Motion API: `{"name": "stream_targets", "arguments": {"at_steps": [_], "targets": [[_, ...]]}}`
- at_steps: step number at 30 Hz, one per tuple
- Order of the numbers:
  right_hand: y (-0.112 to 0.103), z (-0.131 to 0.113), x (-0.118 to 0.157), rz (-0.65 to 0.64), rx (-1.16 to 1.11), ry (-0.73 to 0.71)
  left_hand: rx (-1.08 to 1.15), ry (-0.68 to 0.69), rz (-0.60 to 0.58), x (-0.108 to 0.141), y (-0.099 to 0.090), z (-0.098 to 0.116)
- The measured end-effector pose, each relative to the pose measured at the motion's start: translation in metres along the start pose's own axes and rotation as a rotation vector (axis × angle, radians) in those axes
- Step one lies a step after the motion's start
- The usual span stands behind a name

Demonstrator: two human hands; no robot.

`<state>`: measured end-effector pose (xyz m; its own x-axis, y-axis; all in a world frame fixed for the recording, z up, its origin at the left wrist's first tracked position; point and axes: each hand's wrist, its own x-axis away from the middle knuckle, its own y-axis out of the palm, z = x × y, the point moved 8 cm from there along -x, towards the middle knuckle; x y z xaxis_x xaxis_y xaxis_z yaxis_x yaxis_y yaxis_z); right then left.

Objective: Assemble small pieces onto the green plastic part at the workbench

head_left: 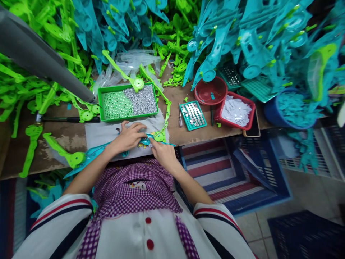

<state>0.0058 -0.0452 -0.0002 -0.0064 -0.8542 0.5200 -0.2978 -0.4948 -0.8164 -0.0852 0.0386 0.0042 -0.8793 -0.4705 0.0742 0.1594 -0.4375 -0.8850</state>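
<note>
Teal part (pixel 147 141) pinned under left hand (pixel 129 137), right hand (pixel 163 153)

No text, label, brand or number can be read anywhere; the small printed figure on the checked apron (pixel 134 185) is too blurred to make out.

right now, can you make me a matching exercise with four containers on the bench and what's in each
Containers:
1. green tray
2. red basket
3. red bowl
4. small teal tray

Contents:
a. rows of round silver discs
b. white scraps
c. nearly bare, one small teal bit
d. heap of tiny silver parts

Pairs: 1-d, 2-b, 3-c, 4-a
</note>
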Motion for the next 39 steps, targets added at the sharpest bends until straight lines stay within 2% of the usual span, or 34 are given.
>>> {"name": "stream_targets", "arguments": {"at_steps": [7, 16, 25, 30, 33, 35, 36, 39], "targets": [[-0.018, 0.000, -0.019, 0.007, 0.013, 0.039, 0.084, -0.055, -0.039, -0.006, -0.002, -0.003], [-0.013, 0.005, -0.029, 0.023, 0.022, -0.022, 0.078, -0.064, -0.034, -0.003, 0.000, -0.007], [-0.018, -0.001, -0.037, -0.016, 0.085, 0.013, -0.009, -0.004, 0.000, -0.002, -0.001, -0.002], [-0.020, -0.009, -0.034, -0.031, 0.109, 0.012, -0.025, -0.010, 0.005, 0.000, -0.001, 0.000], [-0.018, -0.006, -0.027, -0.013, 0.069, 0.016, -0.017, -0.028, 0.004, 0.000, -0.002, -0.001], [-0.021, 0.004, -0.017, 0.080, -0.081, -0.007, 0.006, -0.040, -0.013, 0.000, -0.001, -0.002], [-0.027, 0.013, -0.009, 0.177, -0.215, -0.017, 0.025, -0.046, -0.027, 0.001, 0.000, -0.003], [-0.048, 0.061, 0.026, 0.623, -0.807, 0.033, 0.088, -0.070, -0.048, 0.003, 0.002, -0.006]]}}
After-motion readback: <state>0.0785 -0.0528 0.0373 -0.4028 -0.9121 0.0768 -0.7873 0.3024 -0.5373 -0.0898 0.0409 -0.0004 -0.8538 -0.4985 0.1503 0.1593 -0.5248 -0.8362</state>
